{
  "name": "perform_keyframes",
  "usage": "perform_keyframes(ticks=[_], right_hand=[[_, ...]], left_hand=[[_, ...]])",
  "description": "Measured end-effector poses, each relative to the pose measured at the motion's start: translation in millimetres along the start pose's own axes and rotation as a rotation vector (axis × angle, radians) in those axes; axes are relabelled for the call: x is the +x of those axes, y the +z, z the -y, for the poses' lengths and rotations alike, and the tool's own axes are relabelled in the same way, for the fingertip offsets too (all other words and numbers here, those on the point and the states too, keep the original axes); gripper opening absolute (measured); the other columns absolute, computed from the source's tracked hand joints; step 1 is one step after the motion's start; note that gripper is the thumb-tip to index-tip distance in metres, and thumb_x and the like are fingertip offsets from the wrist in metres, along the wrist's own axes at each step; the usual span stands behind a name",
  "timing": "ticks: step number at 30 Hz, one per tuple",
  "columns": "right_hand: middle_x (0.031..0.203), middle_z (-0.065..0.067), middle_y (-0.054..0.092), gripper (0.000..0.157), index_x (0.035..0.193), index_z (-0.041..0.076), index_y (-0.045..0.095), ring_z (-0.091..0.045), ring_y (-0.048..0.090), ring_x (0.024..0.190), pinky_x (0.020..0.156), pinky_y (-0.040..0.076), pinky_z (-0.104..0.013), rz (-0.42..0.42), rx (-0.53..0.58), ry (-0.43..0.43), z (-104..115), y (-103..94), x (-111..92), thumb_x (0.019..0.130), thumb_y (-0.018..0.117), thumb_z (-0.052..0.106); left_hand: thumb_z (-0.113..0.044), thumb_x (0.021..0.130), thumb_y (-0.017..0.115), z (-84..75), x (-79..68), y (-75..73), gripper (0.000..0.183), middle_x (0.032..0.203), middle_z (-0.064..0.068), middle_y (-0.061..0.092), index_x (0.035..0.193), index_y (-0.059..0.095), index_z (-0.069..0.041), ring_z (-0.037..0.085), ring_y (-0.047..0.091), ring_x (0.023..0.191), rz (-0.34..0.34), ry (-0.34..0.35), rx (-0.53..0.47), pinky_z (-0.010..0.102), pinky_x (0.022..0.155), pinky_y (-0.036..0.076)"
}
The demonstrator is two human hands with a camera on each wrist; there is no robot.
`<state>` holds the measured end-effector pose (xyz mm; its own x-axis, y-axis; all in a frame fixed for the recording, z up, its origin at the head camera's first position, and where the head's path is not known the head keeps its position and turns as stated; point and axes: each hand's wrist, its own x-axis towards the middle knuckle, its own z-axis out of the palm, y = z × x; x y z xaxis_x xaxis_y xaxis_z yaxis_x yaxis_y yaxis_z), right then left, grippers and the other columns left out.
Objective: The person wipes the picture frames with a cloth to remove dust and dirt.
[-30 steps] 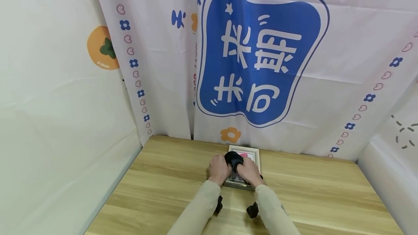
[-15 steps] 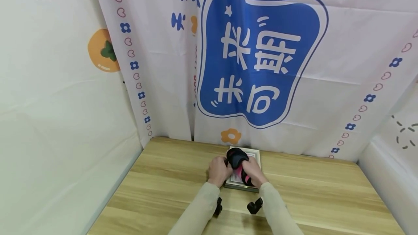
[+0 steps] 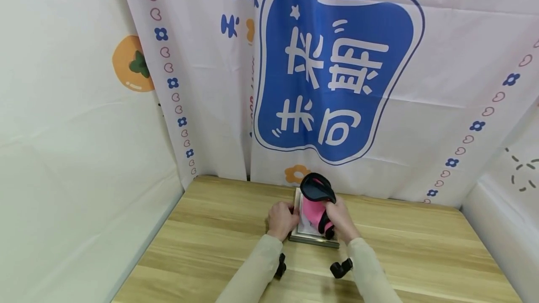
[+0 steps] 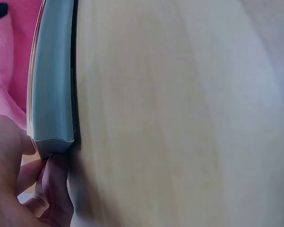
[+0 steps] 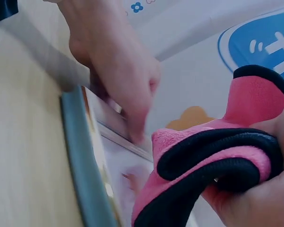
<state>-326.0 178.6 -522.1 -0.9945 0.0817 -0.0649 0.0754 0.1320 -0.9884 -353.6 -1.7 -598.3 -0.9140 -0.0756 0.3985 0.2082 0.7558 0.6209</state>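
Note:
A picture frame point(image 3: 315, 241) with a pale, silvery border lies on the wooden table near the back curtain. My left hand point(image 3: 282, 220) pinches its left edge, thumb over the face and fingers against the side, as the left wrist view of the hand point(image 4: 19, 175) shows. Bunched in my right hand point(image 3: 342, 220) is a pink cloth point(image 3: 312, 210) with black edging and a dark grey side. It hangs over the right part of the frame and hides much of the picture. In the right wrist view the cloth point(image 5: 255, 99) is folded between thumb and fingers.
The wooden table point(image 3: 219, 233) meets a white printed curtain point(image 3: 210, 106) just behind the frame. White fabric walls point(image 3: 84, 162) rise on both sides. A small black device point(image 3: 341, 268) sits at each wrist.
My right hand has moved rightward across the frame, drawing the cloth with it. The cloth has opened out, showing more pink, and its dark part has risen. My left hand stays at the frame's left edge.

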Motion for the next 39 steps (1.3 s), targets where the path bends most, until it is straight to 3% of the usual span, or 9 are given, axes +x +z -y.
perform_keyframes(ticks=[5, 11, 14, 17, 22, 26, 28, 31, 39], right_hand=[[0.070, -0.001, 0.043, 0.023, 0.079, 0.011, 0.042, -0.019, 0.047, 0.061, 0.060, 0.042, -0.031, -0.051, -0.195, -0.092, 14.0, -19.2, -11.9, 0.100, 0.051, 0.008], [0.085, -0.013, 0.066, 0.009, 0.093, 0.005, 0.060, -0.024, 0.060, 0.071, 0.066, 0.048, -0.036, -0.146, -0.449, -0.302, 18.1, -38.0, -20.1, 0.090, 0.053, 0.001], [0.090, -0.016, 0.069, 0.024, 0.105, 0.002, 0.067, -0.027, 0.058, 0.077, 0.073, 0.049, -0.040, -0.135, -0.568, -0.407, 11.6, -41.4, -21.9, 0.084, 0.057, -0.004], [0.098, -0.017, 0.075, 0.037, 0.116, 0.001, 0.071, -0.028, 0.066, 0.084, 0.079, 0.055, -0.047, -0.075, -0.705, -0.466, -0.8, -38.7, -24.8, 0.080, 0.061, -0.006], [0.113, -0.015, 0.077, 0.045, 0.121, 0.004, 0.072, -0.030, 0.073, 0.102, 0.090, 0.057, -0.051, 0.073, -0.899, -0.477, -23.5, -23.6, -34.9, 0.078, 0.065, -0.007], [0.095, -0.012, 0.073, 0.020, 0.095, 0.004, 0.068, -0.025, 0.069, 0.088, 0.078, 0.056, -0.047, 0.097, -0.959, -0.457, -30.2, -11.3, -42.2, 0.077, 0.068, -0.004], [0.090, -0.012, 0.071, 0.015, 0.090, 0.005, 0.065, -0.024, 0.067, 0.083, 0.076, 0.055, -0.046, 0.095, -0.966, -0.445, -30.4, -6.6, -43.7, 0.077, 0.068, -0.002], [0.092, -0.012, 0.073, 0.018, 0.097, 0.004, 0.068, -0.025, 0.068, 0.082, 0.075, 0.056, -0.047, 0.093, -0.957, -0.421, -29.4, -0.6, -44.3, 0.079, 0.067, 0.001], [0.098, -0.010, 0.075, 0.021, 0.107, 0.007, 0.071, -0.025, 0.067, 0.084, 0.078, 0.054, -0.046, 0.115, -0.894, -0.342, -27.0, 14.2, -45.2, 0.086, 0.067, 0.009]], left_hand=[[-0.024, 0.089, 0.079, -2.9, 0.5, -2.0, 0.016, 0.077, 0.000, 0.075, 0.074, 0.081, -0.019, 0.022, 0.070, 0.070, 0.024, -0.036, 0.002, 0.041, 0.061, 0.054], [-0.022, 0.090, 0.078, -3.6, 0.5, -0.9, 0.015, 0.078, 0.001, 0.077, 0.079, 0.083, -0.015, 0.020, 0.070, 0.068, 0.021, -0.021, 0.005, 0.041, 0.062, 0.057], [-0.021, 0.091, 0.077, -3.1, 1.0, -0.4, 0.017, 0.076, 0.001, 0.076, 0.077, 0.082, -0.015, 0.020, 0.069, 0.067, 0.008, -0.007, -0.006, 0.041, 0.062, 0.057], [-0.020, 0.091, 0.077, -2.8, 0.8, -0.1, 0.019, 0.073, 0.000, 0.074, 0.073, 0.081, -0.016, 0.021, 0.068, 0.066, -0.012, 0.007, -0.006, 0.041, 0.061, 0.056], [-0.019, 0.086, 0.080, -3.3, 0.0, -0.8, 0.015, 0.073, 0.000, 0.074, 0.071, 0.081, -0.018, 0.024, 0.070, 0.068, -0.048, 0.023, 0.025, 0.043, 0.060, 0.056], [-0.022, 0.088, 0.080, -5.1, 1.0, -1.5, 0.016, 0.074, -0.001, 0.074, 0.073, 0.081, -0.019, 0.022, 0.070, 0.068, -0.012, 0.002, 0.033, 0.042, 0.061, 0.056], [-0.022, 0.090, 0.079, -6.0, 2.0, -1.8, 0.017, 0.074, -0.002, 0.074, 0.074, 0.081, -0.019, 0.020, 0.069, 0.068, 0.020, -0.016, 0.021, 0.042, 0.063, 0.056], [-0.024, 0.092, 0.079, -6.8, 3.1, -2.0, 0.015, 0.075, -0.005, 0.075, 0.079, 0.083, -0.019, 0.017, 0.070, 0.070, 0.052, -0.048, 0.018, 0.041, 0.068, 0.058], [-0.024, 0.092, 0.081, -5.5, 0.5, -2.3, 0.014, 0.075, -0.006, 0.075, 0.080, 0.082, -0.019, 0.016, 0.071, 0.073, 0.069, -0.097, 0.028, 0.040, 0.071, 0.059]])
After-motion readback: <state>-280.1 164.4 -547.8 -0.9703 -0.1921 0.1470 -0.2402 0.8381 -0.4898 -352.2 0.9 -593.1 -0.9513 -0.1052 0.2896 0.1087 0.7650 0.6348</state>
